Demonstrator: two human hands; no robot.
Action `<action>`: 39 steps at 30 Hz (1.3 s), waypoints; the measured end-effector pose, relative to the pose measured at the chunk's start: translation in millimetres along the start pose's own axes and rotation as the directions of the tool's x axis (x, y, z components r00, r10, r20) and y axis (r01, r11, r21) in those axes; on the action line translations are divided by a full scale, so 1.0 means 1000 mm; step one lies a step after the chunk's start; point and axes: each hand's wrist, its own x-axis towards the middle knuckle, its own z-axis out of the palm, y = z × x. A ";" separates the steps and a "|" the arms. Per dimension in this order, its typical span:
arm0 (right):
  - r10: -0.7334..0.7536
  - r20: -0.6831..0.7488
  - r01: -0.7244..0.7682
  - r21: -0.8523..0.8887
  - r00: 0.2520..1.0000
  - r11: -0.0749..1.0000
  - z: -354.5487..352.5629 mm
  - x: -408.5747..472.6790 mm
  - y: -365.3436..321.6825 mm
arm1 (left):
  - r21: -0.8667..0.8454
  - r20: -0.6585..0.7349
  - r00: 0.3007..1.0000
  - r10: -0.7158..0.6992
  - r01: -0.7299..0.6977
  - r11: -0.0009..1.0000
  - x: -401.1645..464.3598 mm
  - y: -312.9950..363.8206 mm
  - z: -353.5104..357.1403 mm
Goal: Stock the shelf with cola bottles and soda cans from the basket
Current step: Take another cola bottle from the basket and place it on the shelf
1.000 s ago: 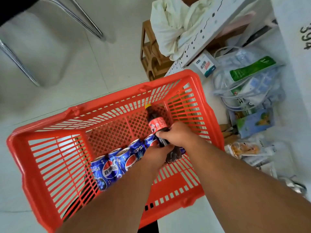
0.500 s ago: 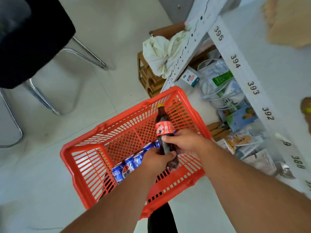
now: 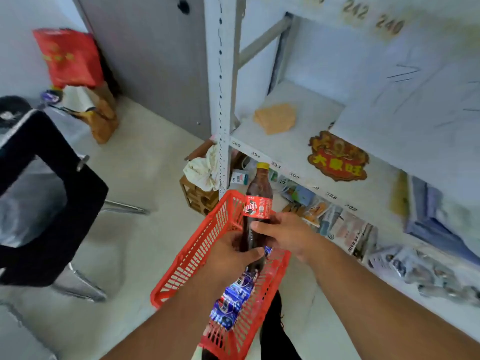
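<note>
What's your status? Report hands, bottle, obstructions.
Left hand and right hand both grip cola bottle, upright above basket. Nothing blocking shelf.

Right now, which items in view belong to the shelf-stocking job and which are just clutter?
Job:
- cola bottle, gripped by left hand and right hand
- blue soda cans
- red basket
- white shelf

Clutter:
- black chair
- red bag
- red-and-gold decoration
- tan cloth
- packets below the shelf
</note>
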 end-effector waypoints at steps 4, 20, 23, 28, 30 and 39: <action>-0.128 -0.153 0.134 0.030 0.980 0.991 0.000 -0.069 -0.018 | 0.051 0.092 0.989 0.120 -0.125 0.991 -0.039 0.039 0.000; -0.272 -0.582 0.417 0.128 0.766 0.900 -0.086 -0.280 0.031 | 0.242 0.490 0.832 0.260 -0.417 0.876 -0.150 0.106 0.139; -0.266 -0.634 0.454 0.153 0.727 0.878 -0.104 -0.325 0.059 | 0.271 0.583 0.774 0.249 -0.474 0.838 -0.177 0.105 0.179; -0.224 -0.721 0.478 0.167 0.656 0.862 -0.135 -0.403 0.111 | 0.305 0.697 0.688 0.199 -0.537 0.787 -0.226 0.094 0.246; -0.201 -0.753 0.493 0.182 0.626 0.851 -0.147 -0.434 0.132 | 0.307 0.735 0.654 0.179 -0.557 0.771 -0.246 0.087 0.274; -0.134 -0.880 0.536 0.150 0.455 0.831 -0.172 -0.554 0.204 | 0.221 0.860 0.488 0.152 -0.624 0.750 -0.335 0.061 0.373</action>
